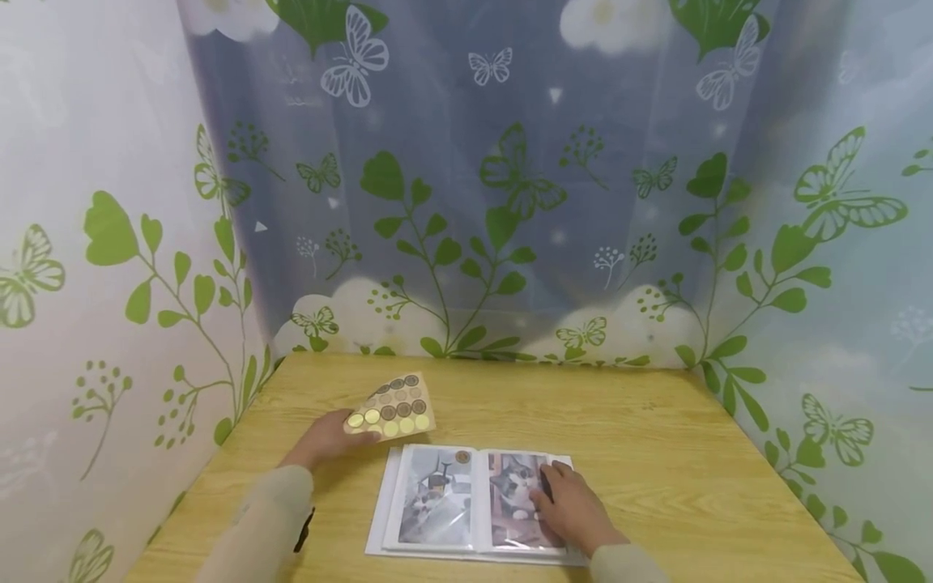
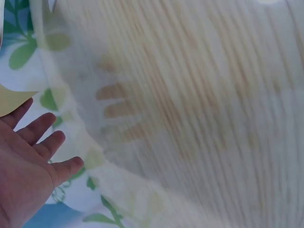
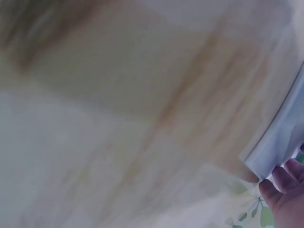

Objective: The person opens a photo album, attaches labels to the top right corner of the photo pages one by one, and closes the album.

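My left hand (image 1: 330, 437) pinches a sheet of round stickers (image 1: 402, 411), lifted over the table left of and beyond a photo album. Its stickers are yellow, brown and tan discs in rows. In the left wrist view, only a pale corner of the sheet (image 2: 14, 100) shows by the fingers. The white album (image 1: 381, 522) lies spread out, with a picture of a cat on each page. One round brown sticker (image 1: 462, 457) sits at the top right of the left picture. My right hand (image 1: 579, 508) rests on the right page's outer edge, fingers partly over the cat picture (image 1: 513, 506).
The yellow wood-grain table (image 1: 656, 453) extends beyond the album and to both sides. Curtains (image 1: 452, 202) printed with leaves and butterflies stand behind the table and along its left and right sides.
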`<state>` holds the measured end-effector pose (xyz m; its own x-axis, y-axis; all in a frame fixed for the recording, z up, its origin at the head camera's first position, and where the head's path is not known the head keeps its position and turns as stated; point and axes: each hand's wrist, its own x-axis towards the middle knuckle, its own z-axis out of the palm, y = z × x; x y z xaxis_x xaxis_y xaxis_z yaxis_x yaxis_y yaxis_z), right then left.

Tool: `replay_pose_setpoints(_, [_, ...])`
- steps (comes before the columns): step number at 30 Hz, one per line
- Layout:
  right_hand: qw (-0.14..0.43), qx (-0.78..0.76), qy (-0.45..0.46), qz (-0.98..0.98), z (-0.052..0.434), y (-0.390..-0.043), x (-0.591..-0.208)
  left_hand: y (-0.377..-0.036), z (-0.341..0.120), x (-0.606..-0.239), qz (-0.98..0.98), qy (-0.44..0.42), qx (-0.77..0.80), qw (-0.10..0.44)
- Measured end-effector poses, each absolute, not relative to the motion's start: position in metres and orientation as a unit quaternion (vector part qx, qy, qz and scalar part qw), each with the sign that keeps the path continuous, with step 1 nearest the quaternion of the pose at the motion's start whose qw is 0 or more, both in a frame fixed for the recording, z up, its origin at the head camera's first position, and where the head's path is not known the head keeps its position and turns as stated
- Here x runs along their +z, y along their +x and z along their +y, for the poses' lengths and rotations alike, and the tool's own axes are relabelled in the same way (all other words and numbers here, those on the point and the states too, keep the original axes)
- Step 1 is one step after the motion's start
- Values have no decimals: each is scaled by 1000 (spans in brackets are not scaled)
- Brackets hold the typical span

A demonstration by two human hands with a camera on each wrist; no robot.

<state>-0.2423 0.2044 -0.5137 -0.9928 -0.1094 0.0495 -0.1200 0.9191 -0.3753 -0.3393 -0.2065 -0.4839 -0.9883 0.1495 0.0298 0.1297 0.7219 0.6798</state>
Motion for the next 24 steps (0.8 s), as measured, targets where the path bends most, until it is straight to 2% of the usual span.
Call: replay_pose_setpoints(24, [43,183,63,-980,204,-245,-509,-327,-141,-477,908,139,394,37])
